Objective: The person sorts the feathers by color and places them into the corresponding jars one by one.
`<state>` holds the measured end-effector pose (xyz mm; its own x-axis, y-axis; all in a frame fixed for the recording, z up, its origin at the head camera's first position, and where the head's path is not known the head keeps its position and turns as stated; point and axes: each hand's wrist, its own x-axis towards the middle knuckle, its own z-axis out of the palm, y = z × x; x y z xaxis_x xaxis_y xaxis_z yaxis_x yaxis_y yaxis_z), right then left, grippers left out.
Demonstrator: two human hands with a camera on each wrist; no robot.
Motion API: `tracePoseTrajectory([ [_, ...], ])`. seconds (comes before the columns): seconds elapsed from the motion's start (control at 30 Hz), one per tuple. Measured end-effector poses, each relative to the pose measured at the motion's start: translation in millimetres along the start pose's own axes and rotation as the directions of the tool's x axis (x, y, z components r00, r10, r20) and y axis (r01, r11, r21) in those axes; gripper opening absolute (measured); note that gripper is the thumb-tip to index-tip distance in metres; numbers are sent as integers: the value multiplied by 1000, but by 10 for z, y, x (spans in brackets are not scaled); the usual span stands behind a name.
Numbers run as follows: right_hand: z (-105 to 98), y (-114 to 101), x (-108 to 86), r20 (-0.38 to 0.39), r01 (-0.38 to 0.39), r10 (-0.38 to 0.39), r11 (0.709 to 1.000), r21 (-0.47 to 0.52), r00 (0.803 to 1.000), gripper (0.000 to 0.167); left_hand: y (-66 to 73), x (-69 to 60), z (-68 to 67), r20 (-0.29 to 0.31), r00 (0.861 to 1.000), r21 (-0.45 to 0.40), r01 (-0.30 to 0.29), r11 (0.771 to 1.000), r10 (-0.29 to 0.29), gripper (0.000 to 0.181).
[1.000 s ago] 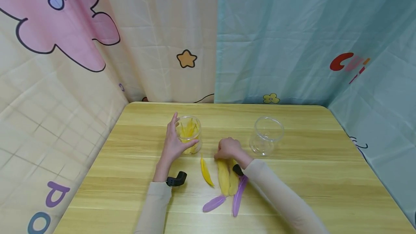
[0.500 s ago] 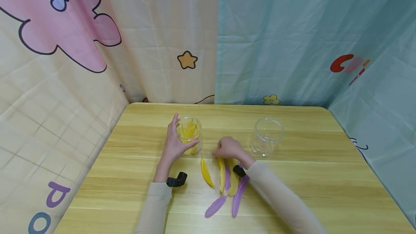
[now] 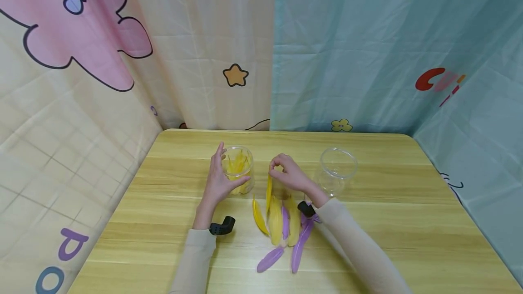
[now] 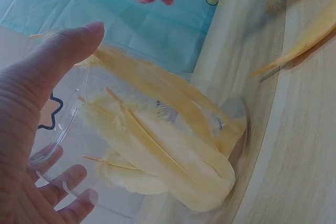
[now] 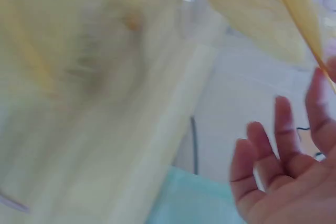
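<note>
My left hand holds a clear round jar on the table, thumb and fingers around its upper part. Several yellow feathers stand inside it, quills up. To the right, my right hand pinches a yellow feather by its quill between thumb and forefinger. This feather hangs down, raised off the pile; the right wrist view shows its vane close up. Below the hand lie yellow feathers and purple feathers. One more yellow feather lies apart, near the jar.
A second clear jar stands at the right, close to my right forearm. The wooden table reaches back to printed curtains. A black wrist camera sits on my left wrist.
My right hand has risen away from the feather pile, lifting one yellow feather by its quill. Some feathers in the pile have shifted, uncovering a purple one. The left hand has stayed on the jar.
</note>
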<state>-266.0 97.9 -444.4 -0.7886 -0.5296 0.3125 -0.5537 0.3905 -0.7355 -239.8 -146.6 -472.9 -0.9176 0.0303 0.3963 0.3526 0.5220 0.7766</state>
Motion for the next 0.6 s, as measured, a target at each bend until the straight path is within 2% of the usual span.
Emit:
tracePoseTrajectory([
  [0.13,-70,-146,105,-149,26,-21,999,32,989,6,-12,4,8,-2,1000,-2,-4,1000,4,122],
  [0.27,-114,-314,218,-284,51,-18,993,109,959,5,-25,6,10,-1,1000,-3,-11,1000,11,121],
  [0.33,-113,-391,276,-354,93,-36,985,147,934,4,-25,4,7,3,1000,-1,-14,1000,14,121],
  [0.43,-87,-490,361,-453,187,-96,969,159,886,4,-18,1,3,6,1000,-6,-5,1000,5,121],
  [0.53,-37,-546,436,-521,259,-171,961,101,836,3,-11,-1,2,7,1000,-12,3,1000,-3,120],
  [0.6,7,-552,474,-535,287,-224,957,36,815,4,-10,-2,4,6,1000,-16,3,1000,-3,120],
])
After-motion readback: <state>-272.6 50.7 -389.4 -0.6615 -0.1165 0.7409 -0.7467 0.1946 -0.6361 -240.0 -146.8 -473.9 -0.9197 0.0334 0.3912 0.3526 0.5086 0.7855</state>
